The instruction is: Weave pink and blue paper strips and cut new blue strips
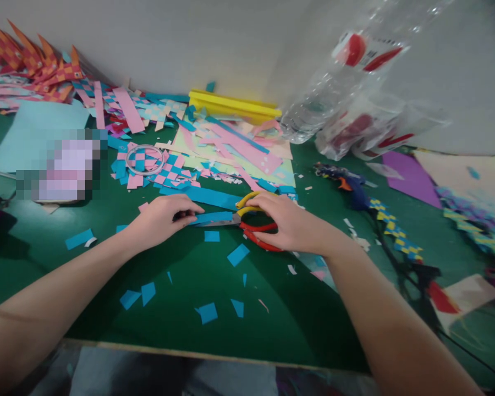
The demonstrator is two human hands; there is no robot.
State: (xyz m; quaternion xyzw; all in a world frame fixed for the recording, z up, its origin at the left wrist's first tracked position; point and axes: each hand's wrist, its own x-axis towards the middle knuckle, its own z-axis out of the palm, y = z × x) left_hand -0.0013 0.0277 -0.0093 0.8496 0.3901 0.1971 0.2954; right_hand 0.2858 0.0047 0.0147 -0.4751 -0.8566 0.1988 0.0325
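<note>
My right hand (289, 223) grips scissors (258, 226) with one yellow and one red handle, fingers and thumb in the loops. A narrow blue paper strip (214, 218) lies along the blades, its left end pinched between the thumb and fingers of my left hand (165, 219). Just behind it lies a wider blue paper strip (210, 197) on the green table. In front of my hands are several small blue paper pieces, among them a square (212, 236) and a four-sided scrap (238, 254).
A tape roll (144, 160) rests on woven pink and blue paper. Behind are pink strips (247, 148) and a yellow folded piece (235, 106). Clear plastic bottles (325, 88) and cups (355, 124) stand back right. A blurred-out phone-like object (66, 168) lies left, woven strips (396, 228) right.
</note>
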